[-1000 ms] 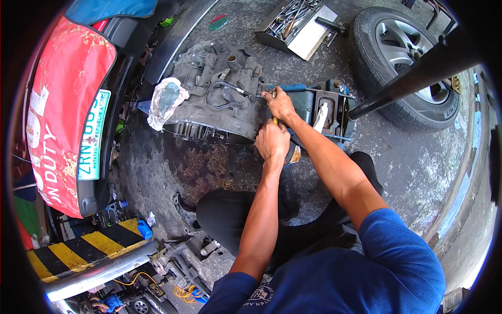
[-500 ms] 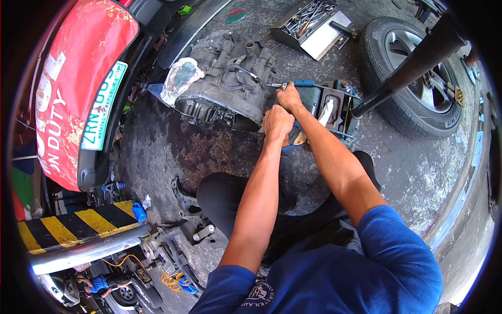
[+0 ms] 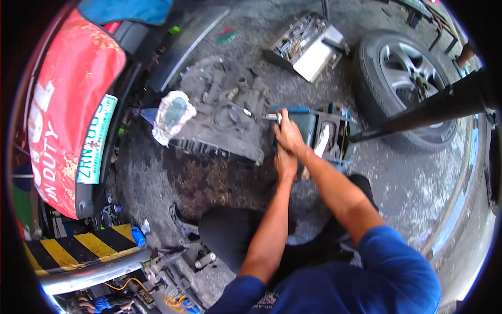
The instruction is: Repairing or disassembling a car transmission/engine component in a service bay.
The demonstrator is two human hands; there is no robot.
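My right hand [image 3: 289,132] is closed around the upper part of a metal tool [image 3: 271,116], whose chrome end points left at the right side of a grimy gearbox casing [image 3: 214,99]. My left hand [image 3: 285,161] is closed just below the right, partly behind it, apparently on the same tool's handle, which is mostly hidden. Both hands are beside a blue floor jack [image 3: 308,119] holding a pale rag [image 3: 322,139]. A crumpled pale wrapping with a bluish middle [image 3: 175,112] sits at the casing's left end. The picture is blurred.
An open toolbox [image 3: 298,42] stands behind the jack, a wheel [image 3: 402,94] at right, a black pole [image 3: 418,115] slanting from it. At left are a car's red-covered bumper [image 3: 73,94] and a striped barrier [image 3: 78,246]. Another person [image 3: 97,303] lies at lower left.
Both my hands have moved right relative to the casing, the lower one now partly behind the upper. The whole view has shifted and blurred.
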